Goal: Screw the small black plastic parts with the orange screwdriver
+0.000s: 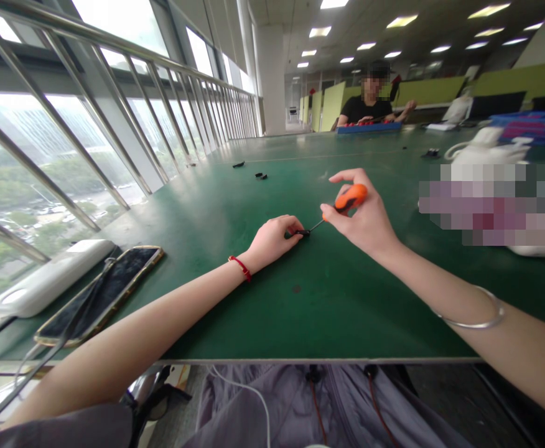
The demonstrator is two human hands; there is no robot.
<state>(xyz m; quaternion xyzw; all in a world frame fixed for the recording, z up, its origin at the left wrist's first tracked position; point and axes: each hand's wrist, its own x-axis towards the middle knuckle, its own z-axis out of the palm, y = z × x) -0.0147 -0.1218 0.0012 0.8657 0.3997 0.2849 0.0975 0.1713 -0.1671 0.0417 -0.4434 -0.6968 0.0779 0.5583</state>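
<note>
My left hand (276,238) rests on the green table, its fingers closed on a small black part (303,233) whose exact kind I cannot make out. In my right hand (364,214) is a screwdriver (351,198) with an orange and black handle. Thumb and fingers curl around that handle, with the index finger partly lifted. The thin metal shaft slants down to the left, and its tip meets the black part or lies right beside it.
Small black pieces (260,177) lie farther back on the green table (272,311). At left are a phone (99,295) with a cable and a white device (51,277). A white plush-like object (487,155) stands at right. A person (366,109) sits across, behind a blue tray (369,127).
</note>
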